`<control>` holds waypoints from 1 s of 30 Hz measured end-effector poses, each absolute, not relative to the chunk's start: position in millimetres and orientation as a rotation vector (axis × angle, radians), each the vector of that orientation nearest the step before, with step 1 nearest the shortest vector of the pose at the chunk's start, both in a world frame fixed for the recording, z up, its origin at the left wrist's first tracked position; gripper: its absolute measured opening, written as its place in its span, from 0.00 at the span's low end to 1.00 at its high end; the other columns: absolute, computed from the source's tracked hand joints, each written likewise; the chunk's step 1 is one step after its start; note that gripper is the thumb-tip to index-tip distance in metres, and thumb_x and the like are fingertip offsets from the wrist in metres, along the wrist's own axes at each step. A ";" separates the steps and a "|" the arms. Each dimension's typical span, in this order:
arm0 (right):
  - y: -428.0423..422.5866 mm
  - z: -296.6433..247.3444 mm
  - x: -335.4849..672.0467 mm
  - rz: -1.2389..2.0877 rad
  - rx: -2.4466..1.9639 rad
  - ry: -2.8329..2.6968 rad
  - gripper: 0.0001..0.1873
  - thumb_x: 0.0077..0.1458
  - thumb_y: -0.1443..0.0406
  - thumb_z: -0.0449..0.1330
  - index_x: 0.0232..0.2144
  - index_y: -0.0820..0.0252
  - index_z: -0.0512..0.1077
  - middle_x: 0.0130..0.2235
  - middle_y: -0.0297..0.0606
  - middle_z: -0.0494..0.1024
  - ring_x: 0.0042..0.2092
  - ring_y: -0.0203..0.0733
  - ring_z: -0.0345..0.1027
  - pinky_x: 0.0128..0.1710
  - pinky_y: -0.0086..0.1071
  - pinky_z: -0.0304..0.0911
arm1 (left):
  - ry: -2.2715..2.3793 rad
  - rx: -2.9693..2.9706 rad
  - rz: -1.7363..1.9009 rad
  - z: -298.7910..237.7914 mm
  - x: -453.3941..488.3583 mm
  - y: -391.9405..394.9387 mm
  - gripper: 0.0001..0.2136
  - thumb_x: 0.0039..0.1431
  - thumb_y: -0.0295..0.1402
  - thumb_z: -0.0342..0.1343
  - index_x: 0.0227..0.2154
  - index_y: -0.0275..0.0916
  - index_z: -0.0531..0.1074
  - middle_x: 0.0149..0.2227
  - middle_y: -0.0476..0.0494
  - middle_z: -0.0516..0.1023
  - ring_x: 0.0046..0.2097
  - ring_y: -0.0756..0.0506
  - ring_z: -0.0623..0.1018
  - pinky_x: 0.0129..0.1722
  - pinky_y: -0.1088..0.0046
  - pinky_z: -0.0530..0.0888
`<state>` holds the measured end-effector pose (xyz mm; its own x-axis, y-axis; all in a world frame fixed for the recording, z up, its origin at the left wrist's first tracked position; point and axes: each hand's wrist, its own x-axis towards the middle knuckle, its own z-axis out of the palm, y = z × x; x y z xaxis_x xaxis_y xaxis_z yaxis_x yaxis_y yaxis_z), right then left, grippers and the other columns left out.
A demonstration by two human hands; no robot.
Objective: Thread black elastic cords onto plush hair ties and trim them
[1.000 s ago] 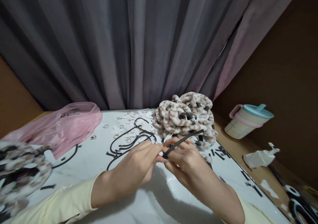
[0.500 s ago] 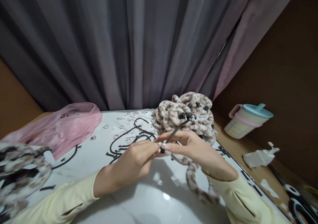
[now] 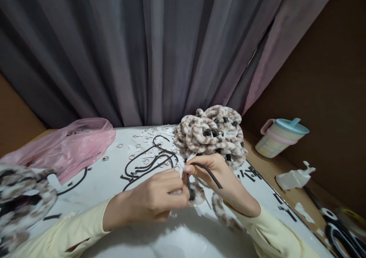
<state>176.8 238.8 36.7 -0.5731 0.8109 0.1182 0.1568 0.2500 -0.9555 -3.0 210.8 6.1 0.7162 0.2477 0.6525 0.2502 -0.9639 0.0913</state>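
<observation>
My right hand [image 3: 221,178] pinches a thin black cord [image 3: 206,168] between thumb and fingers, and its free end arches over toward the right. Close against it, my left hand [image 3: 153,195] is closed at the black-wrapped end [image 3: 192,194] of a fluffy white-and-brown rope [image 3: 220,208]. The cord runs down from the right fingertips to that end. The left fingers partly hide the joint. Behind my right hand lies a heap of similar fluffy ropes [image 3: 197,134] with black ends and white tags.
More black cords [image 3: 148,166] and scattered small metal rings [image 3: 145,161] lie on the white table [image 3: 114,235]. At left are a pink plastic bag [image 3: 82,147] and another fluffy bundle [image 3: 42,197]. A lidded cup [image 3: 278,137], white packet [image 3: 294,178] and scissors [image 3: 337,233] are at right.
My right hand has shifted down slightly and turned; the black cord's free end now bends down to the right instead of pointing up. The fluffy rope's black end shows more.
</observation>
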 end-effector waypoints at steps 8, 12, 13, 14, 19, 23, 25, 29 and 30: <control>247.0 23.0 172.7 1.464 -1.002 -1.985 0.28 0.47 0.48 0.60 0.16 0.67 0.60 0.19 0.31 0.54 0.24 0.27 0.44 0.22 0.23 0.42 | -0.260 -2.477 -0.951 3.5 -3.8 216.7 0.04 0.54 0.18 0.51 0.28 0.28 0.69 0.20 0.44 0.68 0.24 0.48 0.64 0.22 0.71 0.61; 246.7 20.5 170.4 1.433 -1.103 -1.990 0.26 0.46 0.48 0.60 0.19 0.67 0.64 0.19 0.30 0.54 0.23 0.27 0.43 0.21 0.23 0.41 | -0.212 -2.380 -0.965 0.1 -6.0 220.6 0.03 0.54 0.18 0.51 0.28 0.27 0.69 0.22 0.39 0.73 0.24 0.47 0.68 0.20 0.70 0.63; 246.0 20.4 170.0 1.432 -1.115 -1.988 0.25 0.47 0.49 0.60 0.19 0.67 0.64 0.18 0.30 0.55 0.23 0.27 0.43 0.20 0.23 0.41 | -0.202 -2.377 -0.982 -0.8 -5.9 221.3 0.03 0.54 0.18 0.51 0.29 0.27 0.69 0.23 0.38 0.73 0.24 0.46 0.69 0.20 0.70 0.64; 245.1 20.4 169.7 1.430 -1.120 -1.984 0.25 0.47 0.49 0.60 0.19 0.68 0.64 0.18 0.30 0.55 0.22 0.27 0.43 0.20 0.23 0.41 | -0.195 -2.380 -1.005 -1.5 -5.7 221.8 0.03 0.54 0.19 0.51 0.30 0.26 0.69 0.23 0.37 0.74 0.25 0.46 0.70 0.21 0.69 0.65; 240.3 21.2 169.2 1.420 -1.091 -1.961 0.23 0.49 0.52 0.59 0.20 0.69 0.66 0.19 0.30 0.58 0.23 0.26 0.46 0.20 0.21 0.43 | -0.241 -2.423 -1.064 -2.5 -3.2 220.7 0.07 0.56 0.19 0.50 0.36 0.20 0.68 0.27 0.33 0.75 0.29 0.43 0.72 0.23 0.68 0.68; 241.8 17.4 167.1 1.410 -1.147 -1.936 0.21 0.52 0.54 0.58 0.22 0.69 0.66 0.18 0.30 0.59 0.22 0.26 0.47 0.20 0.22 0.43 | -0.313 -2.486 -1.106 -5.4 -3.3 218.7 0.08 0.57 0.19 0.47 0.38 0.23 0.67 0.27 0.35 0.74 0.29 0.45 0.69 0.25 0.68 0.67; 244.1 14.7 166.4 1.390 -1.173 -1.903 0.18 0.53 0.55 0.56 0.27 0.69 0.67 0.18 0.30 0.60 0.21 0.28 0.49 0.20 0.22 0.45 | -0.412 -2.541 -1.145 -8.6 -4.1 219.0 0.07 0.57 0.19 0.45 0.37 0.26 0.66 0.26 0.37 0.72 0.27 0.47 0.66 0.25 0.70 0.65; 240.0 18.0 170.1 0.824 -1.062 -1.865 0.19 0.55 0.62 0.56 0.48 0.62 0.60 0.39 0.39 0.71 0.39 0.37 0.66 0.34 0.27 0.61 | -0.758 -2.562 -1.392 -14.6 -5.3 222.3 0.07 0.56 0.19 0.47 0.36 0.32 0.66 0.24 0.45 0.68 0.26 0.50 0.66 0.26 0.74 0.65; 235.7 21.3 171.9 0.623 -1.027 -1.852 0.20 0.56 0.64 0.56 0.50 0.60 0.59 0.45 0.41 0.70 0.45 0.39 0.65 0.39 0.28 0.61 | -0.881 -2.538 -1.477 -15.3 -5.3 223.7 0.06 0.56 0.19 0.48 0.35 0.33 0.66 0.24 0.47 0.68 0.26 0.51 0.66 0.25 0.77 0.65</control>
<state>171.9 235.7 21.3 -0.2496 0.8494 0.4651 0.3956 0.5278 -0.7516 -5.3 223.7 -15.3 0.3714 0.4384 0.8184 0.5117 -0.8322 0.2135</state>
